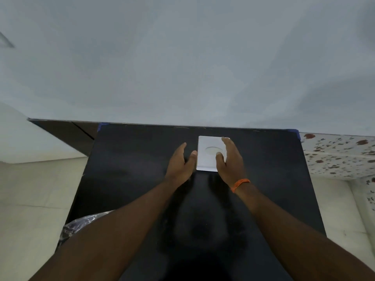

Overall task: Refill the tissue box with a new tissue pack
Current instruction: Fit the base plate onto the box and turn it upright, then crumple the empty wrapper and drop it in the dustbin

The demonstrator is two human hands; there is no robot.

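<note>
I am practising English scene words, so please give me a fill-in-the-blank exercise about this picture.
1. The white tissue box stands on a ____ table.
2. The opening in the box top has an ____ shape.
3. The orange wristband is on the ____ arm.
4. The right hand is at the box; the left hand is ____ it.

Missing words: black; oval; right; beside

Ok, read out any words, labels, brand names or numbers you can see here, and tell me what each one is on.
None can be read.
White tissue box: plain top with an oval opening, no print visible.
Orange wristband: no lettering visible.
Crinkled plastic at the black table's left edge: too blurred to tell.
</note>
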